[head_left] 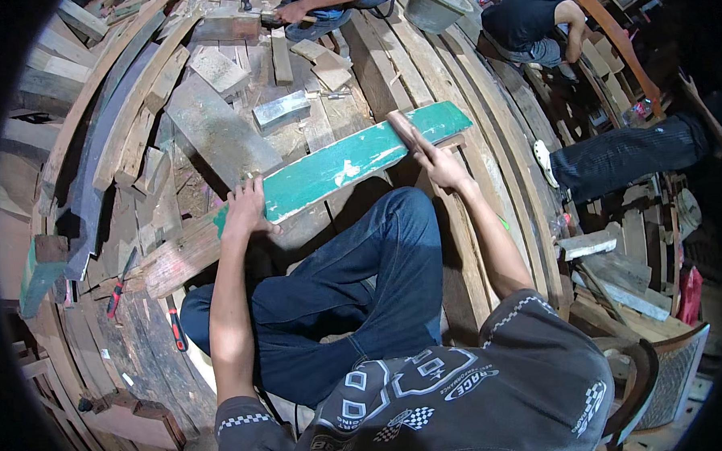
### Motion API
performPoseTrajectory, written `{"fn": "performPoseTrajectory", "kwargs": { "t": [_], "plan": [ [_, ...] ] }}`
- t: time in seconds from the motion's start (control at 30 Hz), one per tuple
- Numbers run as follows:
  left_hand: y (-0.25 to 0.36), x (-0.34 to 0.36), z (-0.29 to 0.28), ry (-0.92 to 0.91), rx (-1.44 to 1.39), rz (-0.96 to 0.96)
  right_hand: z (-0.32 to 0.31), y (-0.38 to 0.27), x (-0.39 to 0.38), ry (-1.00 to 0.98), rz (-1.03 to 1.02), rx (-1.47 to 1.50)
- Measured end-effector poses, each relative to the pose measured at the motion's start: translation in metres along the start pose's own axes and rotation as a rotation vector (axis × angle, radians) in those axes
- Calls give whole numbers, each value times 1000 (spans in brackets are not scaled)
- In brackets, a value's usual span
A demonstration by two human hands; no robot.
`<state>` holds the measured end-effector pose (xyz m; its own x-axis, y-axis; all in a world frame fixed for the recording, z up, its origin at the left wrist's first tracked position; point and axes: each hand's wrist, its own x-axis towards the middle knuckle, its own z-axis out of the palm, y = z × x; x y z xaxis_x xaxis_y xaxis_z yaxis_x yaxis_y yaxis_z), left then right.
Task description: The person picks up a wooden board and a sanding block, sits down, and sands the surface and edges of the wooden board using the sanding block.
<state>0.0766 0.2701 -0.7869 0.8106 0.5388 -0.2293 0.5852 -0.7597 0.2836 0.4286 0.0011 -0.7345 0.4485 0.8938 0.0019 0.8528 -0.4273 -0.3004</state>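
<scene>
I am sitting on a floor of old planks [468, 84], grey and curved by the lens, with offcuts of wood scattered over it. Across my knees, just past my blue jeans [363, 266], lies a long board painted green [350, 163], its paint chipped white in spots, running from low beside my left hand up and away to my right.

My left hand [246, 208] lies on the near, lower end of the green board, fingers spread and pressed flat over its edge, clamped on nothing else. My right hand [437, 164] is closed around a small wooden block [405, 128] (brownish, about as wide as the board's edge) and holds it against the top face of the board near the far end.

Beyond my left hand a grey metal bar [282, 108] rests on the planks among loose wood scraps. Below and outward of my left elbow a red-handled tool [176, 329] lies on the dark boards. Farther off past my right hand, another person in a black shirt [529, 12] sits, and a grey bucket [433, 5] stands near them.
</scene>
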Motion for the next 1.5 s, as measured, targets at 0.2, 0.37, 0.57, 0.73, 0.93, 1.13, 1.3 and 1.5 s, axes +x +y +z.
{"fn": "performPoseTrajectory", "kwargs": {
  "t": [0.2, 0.37, 0.57, 0.73, 0.93, 1.13, 1.3, 1.5],
  "plan": [
    [-11, -4, 8, 57, 28, 12, -15, -12, 10, -21, 313, 93],
    [-4, -7, 3, -1, -1, 15, 2, -14, -8, -21, -102, 70],
    [-5, -12, 1, -15, 1, -9, 3, -26, 8, 24, 255, -27],
    [-10, -12, 6, -10, 14, -1, -21, -43, 7, -108, 232, 187],
    [1, -2, 0, -23, -11, 14, 12, -2, 3, 53, -25, 170],
    [-7, -3, 3, -24, -8, 5, -27, -41, 4, 34, 441, 120],
    [-7, -7, 1, -29, 6, 0, -18, -14, -1, -58, 126, 92],
    [-14, -11, 12, -38, -16, 5, -14, -46, -16, -162, 169, 153]
  ]
}}
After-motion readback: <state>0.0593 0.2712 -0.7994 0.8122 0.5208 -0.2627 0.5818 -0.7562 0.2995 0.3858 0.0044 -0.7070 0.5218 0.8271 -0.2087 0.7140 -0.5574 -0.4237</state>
